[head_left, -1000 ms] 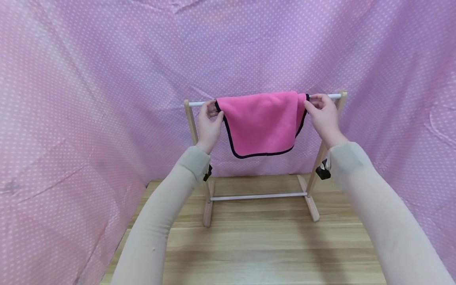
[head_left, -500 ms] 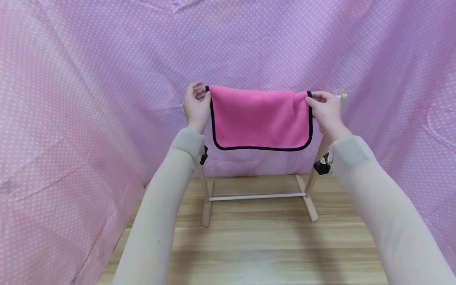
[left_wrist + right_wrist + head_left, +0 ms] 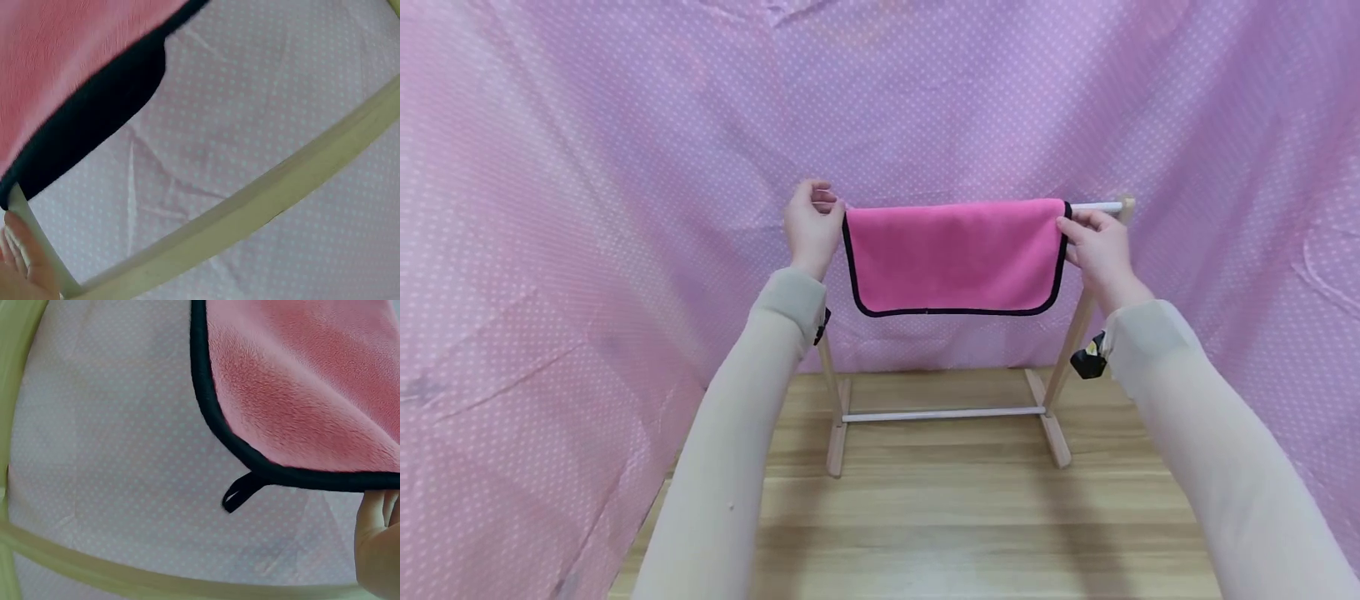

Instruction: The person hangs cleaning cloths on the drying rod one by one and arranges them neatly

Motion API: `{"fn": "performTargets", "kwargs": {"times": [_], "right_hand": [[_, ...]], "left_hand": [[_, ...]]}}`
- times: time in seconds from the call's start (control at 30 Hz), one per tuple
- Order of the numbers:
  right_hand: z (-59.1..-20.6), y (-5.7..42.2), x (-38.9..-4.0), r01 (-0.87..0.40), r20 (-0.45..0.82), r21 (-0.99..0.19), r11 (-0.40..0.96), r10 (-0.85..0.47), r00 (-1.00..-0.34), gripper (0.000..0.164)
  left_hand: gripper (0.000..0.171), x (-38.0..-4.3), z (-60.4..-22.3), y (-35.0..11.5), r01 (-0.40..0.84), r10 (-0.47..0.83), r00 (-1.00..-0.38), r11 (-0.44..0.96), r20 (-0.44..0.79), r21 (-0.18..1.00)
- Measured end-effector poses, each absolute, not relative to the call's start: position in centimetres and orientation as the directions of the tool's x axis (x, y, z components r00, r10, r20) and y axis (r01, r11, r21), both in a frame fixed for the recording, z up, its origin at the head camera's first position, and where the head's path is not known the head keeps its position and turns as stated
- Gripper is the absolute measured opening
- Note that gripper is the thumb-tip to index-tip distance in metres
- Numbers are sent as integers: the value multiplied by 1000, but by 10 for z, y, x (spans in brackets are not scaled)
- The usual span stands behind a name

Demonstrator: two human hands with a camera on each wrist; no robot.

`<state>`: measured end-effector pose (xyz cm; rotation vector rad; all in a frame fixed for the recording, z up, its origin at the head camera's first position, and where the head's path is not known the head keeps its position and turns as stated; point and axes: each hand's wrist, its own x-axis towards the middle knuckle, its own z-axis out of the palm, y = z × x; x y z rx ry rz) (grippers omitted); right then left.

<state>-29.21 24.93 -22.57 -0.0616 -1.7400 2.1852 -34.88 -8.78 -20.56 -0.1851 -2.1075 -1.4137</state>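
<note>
A pink towel with black edging hangs folded over the top rail of a wooden rack. My left hand pinches the towel's upper left corner at the rail, thumb toward me and fingers bent. At the opposite end my right hand holds the black edge between thumb and fingers, just under the rail. In the right wrist view a small black loop sticks out from the edging. The left wrist view shows a dark layer behind the pink front.
The rack's right post and lower bar stand on a wood-grain surface. Pink dotted cloth drapes behind and along both sides. A black device sits at the right wrist.
The left hand has moved left, drawing the towel out wider, then its corner came down to rail height. The right hand shifted slightly right. The towel's front now hangs flat and smooth.
</note>
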Motion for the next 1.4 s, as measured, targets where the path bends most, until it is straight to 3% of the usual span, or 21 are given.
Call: {"fn": "performTargets", "kwargs": {"times": [0.2,0.47,0.6,0.8,0.97,1.4], "right_hand": [[-237,255,-293,-262,212,-951,-165,269,-939,18],[-241,259,-295,-292,252,-945,-145,243,-937,19],[-243,259,-294,-303,278,-950,-82,225,-934,21],[-235,258,-294,-348,330,-937,-19,273,-904,23],[-231,257,-300,-333,351,-936,110,317,-881,18],[-247,258,-313,-307,406,-911,274,473,-782,17]], "left_hand": [[31,-339,-231,-83,518,-166,-761,425,627,742],[46,-335,-262,-86,495,-41,-836,374,547,784],[45,-337,-265,-90,498,-33,-843,327,536,803],[37,-343,-257,-94,515,-117,-812,315,571,797],[34,-348,-255,-93,507,-170,-805,301,568,808],[34,-349,-270,-86,525,-113,-811,293,574,799]]}}
